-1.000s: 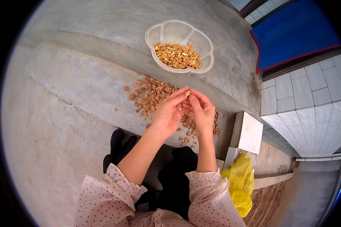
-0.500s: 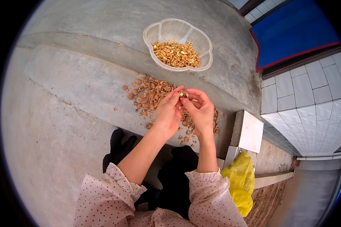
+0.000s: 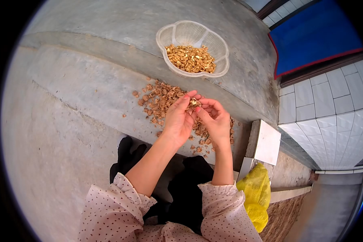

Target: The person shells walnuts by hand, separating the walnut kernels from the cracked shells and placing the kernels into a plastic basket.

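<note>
Brown shells [image 3: 163, 97] heaped below | I see left hand [image 3: 178, 121], right hand [image 3: 216, 123]: grip narrow, both holding one cracked walnut [image 3: 195, 103]

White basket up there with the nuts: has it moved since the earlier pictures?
No, the white basket sits at the same spot on the concrete step; the two only shift slightly together as the view moves.

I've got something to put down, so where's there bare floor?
Bare concrete lies left of the scattered shells, and the raised floor left of the white basket is free too. It's crowded beneath the left hand and right hand, where shells spread.
</note>
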Motion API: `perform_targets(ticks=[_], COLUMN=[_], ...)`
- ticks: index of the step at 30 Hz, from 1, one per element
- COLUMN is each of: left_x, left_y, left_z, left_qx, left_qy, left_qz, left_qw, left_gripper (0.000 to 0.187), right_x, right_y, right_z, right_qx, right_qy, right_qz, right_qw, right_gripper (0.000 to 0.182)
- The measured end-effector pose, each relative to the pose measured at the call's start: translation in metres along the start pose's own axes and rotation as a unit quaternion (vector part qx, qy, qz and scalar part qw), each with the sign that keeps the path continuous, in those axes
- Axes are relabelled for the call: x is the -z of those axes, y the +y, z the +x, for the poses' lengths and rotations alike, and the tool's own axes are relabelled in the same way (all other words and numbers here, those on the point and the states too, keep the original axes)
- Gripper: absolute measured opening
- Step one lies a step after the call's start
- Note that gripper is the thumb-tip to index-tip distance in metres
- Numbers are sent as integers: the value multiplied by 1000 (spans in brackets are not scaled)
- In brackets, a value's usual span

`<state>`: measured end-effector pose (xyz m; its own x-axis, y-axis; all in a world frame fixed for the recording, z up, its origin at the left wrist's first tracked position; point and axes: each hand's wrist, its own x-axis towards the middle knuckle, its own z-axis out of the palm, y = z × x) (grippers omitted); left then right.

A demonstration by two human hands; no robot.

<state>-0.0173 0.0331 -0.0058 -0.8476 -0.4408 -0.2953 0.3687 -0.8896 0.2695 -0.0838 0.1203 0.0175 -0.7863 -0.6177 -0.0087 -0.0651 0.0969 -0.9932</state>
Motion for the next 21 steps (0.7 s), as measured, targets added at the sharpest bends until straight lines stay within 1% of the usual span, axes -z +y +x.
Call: perform_targets(ticks=[1, 3, 7, 9, 13, 15, 19, 21], left_x=[1, -3, -1, -3, -5, -4, -2, -3], left_y=[0, 1, 2, 3, 1, 0, -1, -1], left_z=[0, -2, -1, -1, -3, -3, -3, -4], left_qx=[-1, -5, 5, 7, 21, 21, 20, 23], left_qy=[0, -2, 11, 3, -1, 10, 11, 26], left_qz=[0, -26, -44, 30, 80, 69, 78, 110], left_qw=[1000, 1000, 999, 1000, 997, 997, 997, 993], left_gripper=[26, 25, 22, 19, 20, 20, 21, 20], right_x=[1, 0, 3, 3, 8, 8, 17, 22], right_y=[-1, -11, -8, -5, -7, -12, -12, -14], right_z=[0, -2, -1, 0, 2, 1, 1, 0], right_qx=[0, -58, -62, -57, -59, -69, -92, -61], right_qy=[-1, 20, 25, 50, 65, 36, 10, -6], right_qz=[0, 89, 76, 98, 99, 78, 71, -23], right_qw=[1000, 994, 995, 992, 991, 994, 993, 998], right_gripper=[20, 19, 20, 20, 22, 24, 26, 24])
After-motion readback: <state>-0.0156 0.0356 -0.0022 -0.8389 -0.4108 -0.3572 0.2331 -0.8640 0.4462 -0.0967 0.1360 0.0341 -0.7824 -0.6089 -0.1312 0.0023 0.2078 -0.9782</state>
